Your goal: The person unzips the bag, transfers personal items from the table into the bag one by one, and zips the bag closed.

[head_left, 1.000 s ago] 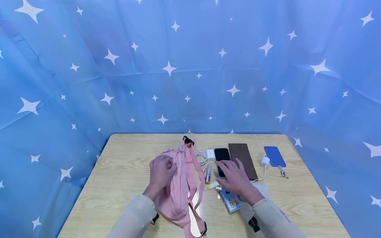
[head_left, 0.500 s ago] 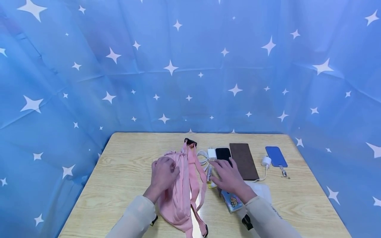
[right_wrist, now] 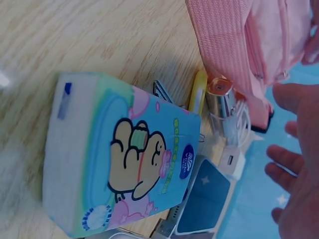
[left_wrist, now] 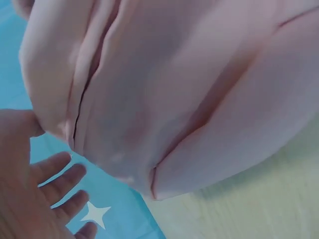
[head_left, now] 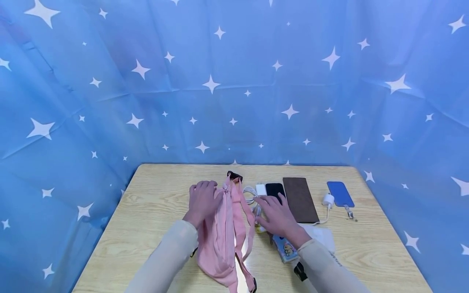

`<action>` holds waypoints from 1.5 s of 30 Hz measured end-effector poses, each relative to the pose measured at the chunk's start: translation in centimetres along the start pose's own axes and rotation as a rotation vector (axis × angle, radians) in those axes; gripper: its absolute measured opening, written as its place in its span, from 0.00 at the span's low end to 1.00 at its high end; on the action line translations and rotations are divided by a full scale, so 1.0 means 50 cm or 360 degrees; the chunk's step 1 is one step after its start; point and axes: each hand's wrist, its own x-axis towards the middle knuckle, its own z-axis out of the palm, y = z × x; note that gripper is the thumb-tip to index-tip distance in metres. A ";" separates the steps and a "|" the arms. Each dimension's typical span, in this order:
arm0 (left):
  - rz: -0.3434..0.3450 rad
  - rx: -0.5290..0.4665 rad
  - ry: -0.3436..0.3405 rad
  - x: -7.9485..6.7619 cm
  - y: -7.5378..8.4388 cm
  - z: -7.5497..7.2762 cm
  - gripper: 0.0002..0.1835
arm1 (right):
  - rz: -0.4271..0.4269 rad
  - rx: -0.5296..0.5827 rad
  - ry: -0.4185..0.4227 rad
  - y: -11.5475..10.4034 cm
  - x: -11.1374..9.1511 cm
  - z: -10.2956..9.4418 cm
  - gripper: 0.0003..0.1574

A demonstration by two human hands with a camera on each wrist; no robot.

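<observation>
A pink waist bag (head_left: 218,244) lies left of centre on the table, straps along its right side. My left hand (head_left: 203,201) is at its upper left; in the left wrist view the thumb meets the bag's edge (left_wrist: 124,99) and the fingers are loose and apart. My right hand (head_left: 278,215) hovers with spread fingers, holding nothing, over small items right of the straps. Near it are a cartoon tissue pack (right_wrist: 139,149), a metallic lipstick-like tube (right_wrist: 222,99), a yellow-edged small item (right_wrist: 198,92), a black-screened phone (head_left: 275,189) and a white charger (head_left: 261,189).
A coiled white cable (head_left: 250,191) lies by the straps. Farther right are a brown flat case (head_left: 301,199), a white plug with cord (head_left: 328,199) and a blue card holder with clip (head_left: 340,193). A whitish sheet or pouch (head_left: 322,238) is partly under the right forearm.
My left hand has shifted slightly right and up, its fingers uncurling at the bag's top. My right hand has moved a little left, towards the straps, staying spread.
</observation>
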 end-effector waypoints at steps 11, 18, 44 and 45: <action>-0.0010 0.0257 -0.0234 0.056 0.014 0.007 0.12 | 0.0023 -0.0002 -0.0003 0.002 0.002 -0.006 0.36; -0.0025 0.0188 -0.0236 0.061 0.010 0.006 0.18 | 0.0054 -0.0021 -0.0039 -0.001 0.007 -0.004 0.36; 0.0131 -0.0183 0.0326 0.021 0.013 -0.003 0.07 | -0.0075 0.0010 0.0105 -0.070 0.163 -0.063 0.28; 0.0132 -0.0183 0.0335 0.019 0.014 -0.003 0.07 | -0.0096 0.0012 0.0110 -0.073 0.167 -0.064 0.28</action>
